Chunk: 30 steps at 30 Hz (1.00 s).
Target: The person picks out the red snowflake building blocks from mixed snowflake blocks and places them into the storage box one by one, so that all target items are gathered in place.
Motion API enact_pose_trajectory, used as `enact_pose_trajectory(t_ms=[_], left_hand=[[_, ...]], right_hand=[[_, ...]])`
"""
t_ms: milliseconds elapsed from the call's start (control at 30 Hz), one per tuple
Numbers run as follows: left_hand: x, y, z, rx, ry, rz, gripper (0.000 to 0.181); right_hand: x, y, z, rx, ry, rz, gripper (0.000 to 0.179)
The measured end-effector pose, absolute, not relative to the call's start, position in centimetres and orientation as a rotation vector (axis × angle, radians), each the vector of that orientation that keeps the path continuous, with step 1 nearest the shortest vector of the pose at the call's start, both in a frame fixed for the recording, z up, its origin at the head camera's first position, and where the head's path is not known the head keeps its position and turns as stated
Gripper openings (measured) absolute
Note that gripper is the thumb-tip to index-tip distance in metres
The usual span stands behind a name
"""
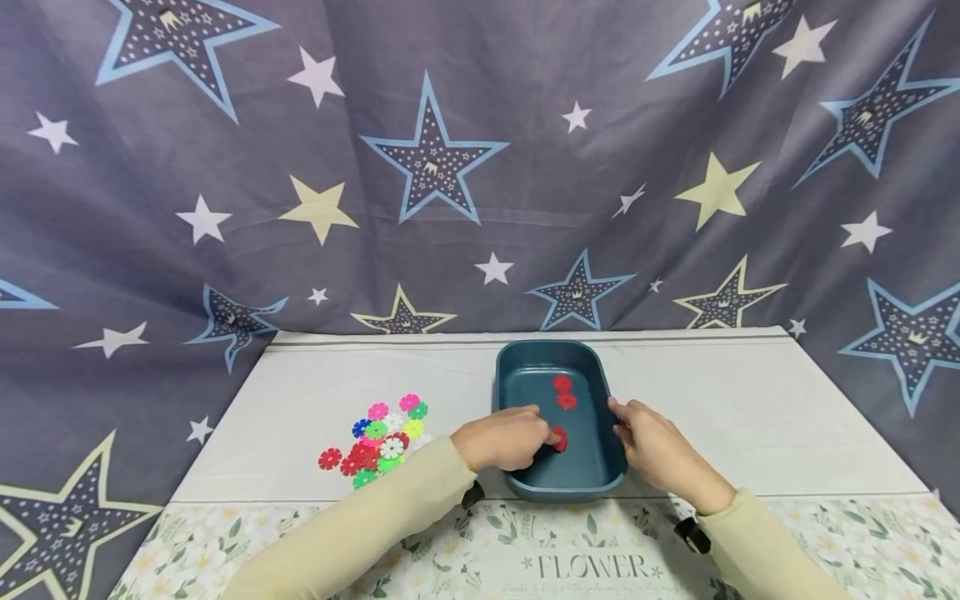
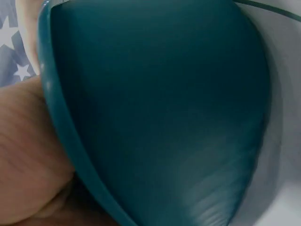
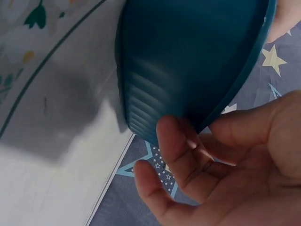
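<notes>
The left hand (image 1: 506, 439) dips into the teal tray (image 1: 562, 493), fingertips at a red flower disc (image 1: 562, 442) on its floor; whether they pinch it, I can't tell. The right hand (image 1: 663, 450) grips the tray's right rim. Two other red discs (image 1: 566, 402) lie farther in; leftward, multicoloured discs (image 1: 363, 457) are heaped on the table (image 1: 720, 400).

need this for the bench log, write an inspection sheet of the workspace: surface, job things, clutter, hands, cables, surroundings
Surface: white tabletop, with a floral print along the near edge.
Job things: blue-green tray with red flower-shaped discs inside; pile of mixed-colour discs on the tabletop, left of the tray.
Clutter: nothing seen.
Hands: left hand reaches into the tray at a red disc, whether pinching it is unclear; right hand holds the tray's right side.
Cables: nothing seen.
Surroundings: grey star-print curtain behind and at both sides.
</notes>
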State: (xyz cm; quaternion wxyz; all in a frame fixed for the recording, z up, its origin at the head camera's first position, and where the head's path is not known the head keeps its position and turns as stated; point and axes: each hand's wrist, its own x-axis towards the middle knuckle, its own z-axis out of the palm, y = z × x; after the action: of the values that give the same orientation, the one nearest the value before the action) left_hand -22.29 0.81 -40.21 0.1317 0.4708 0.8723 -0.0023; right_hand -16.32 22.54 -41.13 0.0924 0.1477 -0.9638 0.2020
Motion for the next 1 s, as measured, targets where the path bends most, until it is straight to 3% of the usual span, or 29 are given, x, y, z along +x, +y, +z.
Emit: enact_pose_trajectory(t_ms=[333, 600, 733, 1000], left_hand=[[-21.4, 1.8, -39.9, 1.397, 2.606, -0.311, 0.024], [-21.6, 2.2, -40.6, 1.568, 2.534, -0.096, 0.024], [-21.7, 2.4, -40.8, 1.503, 2.537, -0.056, 0.022], [-22.0, 3.0, -40.8, 1.357, 2.529, -0.126, 0.032]], right_hand=[[-16.3, 22.5, -40.9, 0.435, -2.860, 0.612, 0.036], [-16.3, 22.6, -41.0, 0.421, -2.861, 0.616, 0.036], [-16.3, 22.6, -41.1, 0.414, -2.867, 0.617, 0.036], [-16.2, 22.6, -41.0, 0.432, -2.858, 0.613, 0.036]])
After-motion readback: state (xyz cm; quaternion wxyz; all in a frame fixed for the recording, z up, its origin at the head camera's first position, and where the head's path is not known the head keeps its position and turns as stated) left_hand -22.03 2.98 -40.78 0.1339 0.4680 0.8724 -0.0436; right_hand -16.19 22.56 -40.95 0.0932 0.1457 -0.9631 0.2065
